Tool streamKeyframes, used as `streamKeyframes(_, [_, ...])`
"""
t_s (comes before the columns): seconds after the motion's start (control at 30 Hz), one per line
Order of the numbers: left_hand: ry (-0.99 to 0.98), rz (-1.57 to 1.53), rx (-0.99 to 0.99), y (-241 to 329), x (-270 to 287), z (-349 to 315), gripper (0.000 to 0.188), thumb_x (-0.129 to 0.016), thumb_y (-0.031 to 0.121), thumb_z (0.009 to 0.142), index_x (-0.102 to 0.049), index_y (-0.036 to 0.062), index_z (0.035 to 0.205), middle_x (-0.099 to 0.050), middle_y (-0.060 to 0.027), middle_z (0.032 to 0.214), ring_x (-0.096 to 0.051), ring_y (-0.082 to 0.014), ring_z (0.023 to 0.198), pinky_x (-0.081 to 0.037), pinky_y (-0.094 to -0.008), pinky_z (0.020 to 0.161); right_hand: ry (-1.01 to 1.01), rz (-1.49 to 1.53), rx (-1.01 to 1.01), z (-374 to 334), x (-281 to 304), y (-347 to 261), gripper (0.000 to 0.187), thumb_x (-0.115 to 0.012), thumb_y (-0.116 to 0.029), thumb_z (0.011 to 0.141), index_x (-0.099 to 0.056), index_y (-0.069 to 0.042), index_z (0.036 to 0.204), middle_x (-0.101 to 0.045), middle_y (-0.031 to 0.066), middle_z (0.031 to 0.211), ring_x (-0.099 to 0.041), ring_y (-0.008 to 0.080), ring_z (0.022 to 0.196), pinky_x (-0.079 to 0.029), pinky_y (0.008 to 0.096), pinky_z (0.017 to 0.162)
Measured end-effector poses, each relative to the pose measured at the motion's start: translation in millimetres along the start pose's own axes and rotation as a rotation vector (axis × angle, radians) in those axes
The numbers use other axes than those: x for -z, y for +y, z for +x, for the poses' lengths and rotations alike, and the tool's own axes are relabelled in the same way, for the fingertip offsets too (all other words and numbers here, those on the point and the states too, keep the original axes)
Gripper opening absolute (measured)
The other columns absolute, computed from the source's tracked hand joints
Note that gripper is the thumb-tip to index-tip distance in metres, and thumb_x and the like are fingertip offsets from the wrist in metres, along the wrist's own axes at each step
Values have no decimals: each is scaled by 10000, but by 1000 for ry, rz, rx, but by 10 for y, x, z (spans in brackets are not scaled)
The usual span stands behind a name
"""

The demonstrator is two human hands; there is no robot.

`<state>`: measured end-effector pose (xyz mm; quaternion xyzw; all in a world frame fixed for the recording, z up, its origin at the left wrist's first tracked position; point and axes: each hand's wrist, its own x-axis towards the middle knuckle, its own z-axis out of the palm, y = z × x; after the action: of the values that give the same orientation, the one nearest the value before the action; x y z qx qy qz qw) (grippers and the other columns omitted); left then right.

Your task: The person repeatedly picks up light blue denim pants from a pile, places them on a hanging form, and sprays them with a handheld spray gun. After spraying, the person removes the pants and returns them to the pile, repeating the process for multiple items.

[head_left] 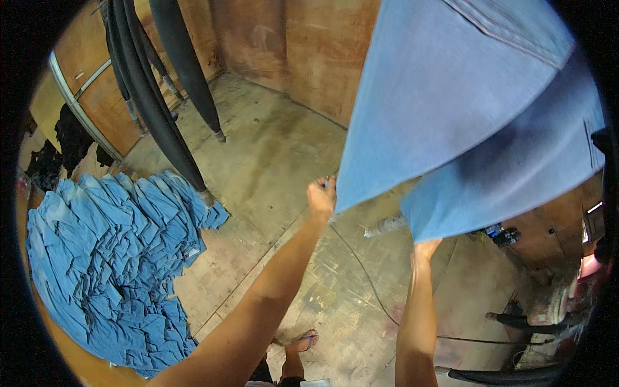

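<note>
A pair of light blue jeans (445, 109) hangs large in front of me, its two legs spread and a seam showing at the top. My left hand (320, 197) is closed at the lower edge of the left leg, with the fingers curled in. At the bottom of the right leg (490, 174), my right hand (425, 248) grips the cloth from below; the denim hides most of its fingers. Between the legs a greyish wrapped tube end (385, 226) sticks out. Both arms are stretched forward.
A big heap of blue denim garments (116, 258) lies on the floor at left. Black leg-shaped forms (187, 71) hang above it. A thin dark cable (364, 274) crosses the worn floor (258, 161). Brown wall panels (309, 58) stand behind; dark tubes (516, 322) lie at lower right.
</note>
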<state>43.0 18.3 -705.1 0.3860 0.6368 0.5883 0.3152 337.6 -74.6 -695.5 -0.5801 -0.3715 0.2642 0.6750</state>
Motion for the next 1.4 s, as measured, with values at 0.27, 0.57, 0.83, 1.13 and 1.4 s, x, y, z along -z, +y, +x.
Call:
streamKeyframes(0.27, [-132,-59,238,-1167,403,-889,410,-672,222,904,-520,-41,628,-406,-177,523,-391,-231,484,-377,-423,517,309,431,-474,-1644,318,1552,533,-604,-316,975,-460,-2,1380,-565,96,1283,-555,233,1133,-445,354,984])
streamKeyframes(0.57, [-326,45,268,-1739,1667,-1924,345,-658,205,913,-588,-31,670,-539,-239,619,-491,-322,532,-413,-448,563,352,162,-685,-3672,902,1515,499,-634,-376,943,-530,-15,1271,-590,81,1153,-563,211,1014,-442,345,876])
streamKeyframes(0.83, [-564,722,345,-3180,4263,-2692,415,-601,355,939,-650,7,718,-637,-244,720,-634,-440,708,-497,-472,653,278,-66,-1111,-6216,449,1954,484,-661,-429,915,-593,-26,1174,-611,68,1038,-571,192,909,-438,336,781])
streamKeyframes(1.13, [-549,1521,972,-5343,7765,-3767,238,-713,343,840,-767,135,942,-752,-87,985,-734,-291,904,-578,-429,769,-276,-388,-1728,-8342,499,2444,486,-691,-489,883,-663,-40,1065,-636,54,908,-579,170,790,-435,327,673])
streamKeyframes(1.4, [-974,1221,1045,-4642,9109,-4354,757,-266,615,1012,-542,5,1366,-693,-241,1131,-649,-419,1117,-505,-533,927,-946,-724,-1689,-7038,194,1693,504,-717,-542,854,-726,-51,969,-657,41,792,-586,151,685,-431,318,577])
